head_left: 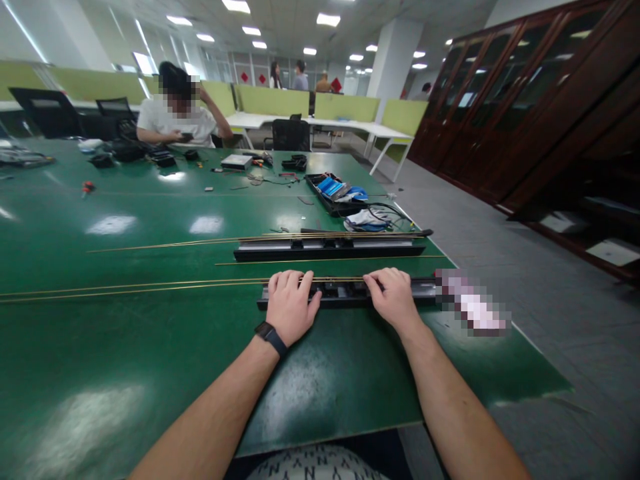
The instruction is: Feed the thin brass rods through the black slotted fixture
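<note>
A long black rail (345, 303) with a shiny channel and dark blocks inside lies across the table in front of me. Two thin brass rods (150, 287) run along its far side and stretch far out to the left. My left hand (293, 303) lies over the rail's left part, fingers bent over the far edge and thumb on the near side. At the right part, thumb and forefinger of my right hand (393, 293) are pinched together on a brass rod; the exact contact is partly hidden by the fingers.
Behind lies a second black rail (330, 252) with more brass rods along it. A black tray (333, 200) holds blue items, with a glove (370, 219) beside it. A blurred pinkish object (475, 307) lies right. Across the green table (165, 373) sits a person (175, 117).
</note>
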Demonstrator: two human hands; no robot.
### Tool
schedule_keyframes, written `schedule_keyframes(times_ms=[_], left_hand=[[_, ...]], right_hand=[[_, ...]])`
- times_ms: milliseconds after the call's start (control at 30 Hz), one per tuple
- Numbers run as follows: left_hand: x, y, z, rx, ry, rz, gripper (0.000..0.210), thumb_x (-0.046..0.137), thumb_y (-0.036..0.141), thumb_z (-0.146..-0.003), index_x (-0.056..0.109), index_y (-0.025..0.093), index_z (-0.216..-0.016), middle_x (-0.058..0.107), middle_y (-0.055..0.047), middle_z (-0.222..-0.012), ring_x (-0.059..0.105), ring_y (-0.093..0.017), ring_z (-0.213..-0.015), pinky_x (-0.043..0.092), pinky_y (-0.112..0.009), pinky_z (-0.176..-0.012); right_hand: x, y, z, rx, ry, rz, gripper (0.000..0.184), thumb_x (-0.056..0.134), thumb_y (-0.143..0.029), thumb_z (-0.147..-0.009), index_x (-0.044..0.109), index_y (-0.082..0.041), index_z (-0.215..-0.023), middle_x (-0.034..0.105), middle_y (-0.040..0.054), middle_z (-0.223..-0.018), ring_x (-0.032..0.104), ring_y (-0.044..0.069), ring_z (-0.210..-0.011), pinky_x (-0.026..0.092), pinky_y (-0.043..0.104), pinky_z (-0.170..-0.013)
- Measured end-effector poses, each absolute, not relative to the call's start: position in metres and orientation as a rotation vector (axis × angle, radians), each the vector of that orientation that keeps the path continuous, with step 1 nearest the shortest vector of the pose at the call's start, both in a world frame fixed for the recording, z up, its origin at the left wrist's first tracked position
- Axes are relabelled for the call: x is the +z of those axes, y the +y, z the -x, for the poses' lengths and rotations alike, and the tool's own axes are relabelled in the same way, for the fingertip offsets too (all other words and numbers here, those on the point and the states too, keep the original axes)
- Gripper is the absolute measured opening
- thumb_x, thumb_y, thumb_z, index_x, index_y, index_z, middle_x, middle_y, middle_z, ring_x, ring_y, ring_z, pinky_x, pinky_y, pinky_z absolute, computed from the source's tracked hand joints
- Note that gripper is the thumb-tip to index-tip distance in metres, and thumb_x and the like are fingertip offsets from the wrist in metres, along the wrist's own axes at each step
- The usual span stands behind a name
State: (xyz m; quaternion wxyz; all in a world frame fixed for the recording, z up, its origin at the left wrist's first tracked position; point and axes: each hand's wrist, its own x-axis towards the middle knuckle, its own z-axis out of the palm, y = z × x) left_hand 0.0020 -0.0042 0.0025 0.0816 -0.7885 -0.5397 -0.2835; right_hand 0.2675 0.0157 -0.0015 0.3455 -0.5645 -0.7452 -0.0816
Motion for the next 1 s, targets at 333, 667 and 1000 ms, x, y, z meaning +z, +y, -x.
schedule_keyframes(times_ms=[333, 667, 1000], left_hand=[[0.0029, -0.0039, -0.0017, -0.854, -1.618, 2.356, 0.040, 0.055, 0.040, -0.097, 0.062, 0.022, -0.131, 0.067, -0.013, -0.119, 0.056, -0.031, -0.117, 0.035, -0.050, -0.107], [0.0040, -0.0044, -0.0026, -0.836, -1.625, 2.363, 0.040, 0.055, 0.041, -0.097, 0.062, 0.021, -0.131, 0.067, -0.013, -0.119, 0.056, -0.031, -0.117, 0.035, -0.050, -0.106], [0.0035, -0.0043, -0.0025, -0.843, -1.615, 2.357, 0.040, 0.055, 0.040, -0.097, 0.062, 0.021, -0.131, 0.067, -0.013, -0.119, 0.056, -0.031, -0.117, 0.035, -0.050, -0.107]], right_hand=[[0.0045, 0.0121, -0.2643, -0.190, -1.946, 1.468, 0.028, 0.051, -0.041, -0.102, 0.069, -0.023, -0.088, 0.072, 0.0035, -0.089, 0.060, 0.020, -0.087, 0.034, 0.038, -0.088], [0.0036, 0.0131, -0.2671, -0.206, -1.946, 1.474, 0.029, 0.051, -0.038, -0.102, 0.068, -0.023, -0.083, 0.071, 0.0032, -0.085, 0.059, 0.020, -0.085, 0.034, 0.038, -0.087], [0.0011, 0.0142, -0.2658, -0.215, -1.953, 1.478, 0.028, 0.051, -0.039, -0.102, 0.067, -0.023, -0.085, 0.072, 0.0028, -0.086, 0.059, 0.020, -0.084, 0.033, 0.038, -0.085]])
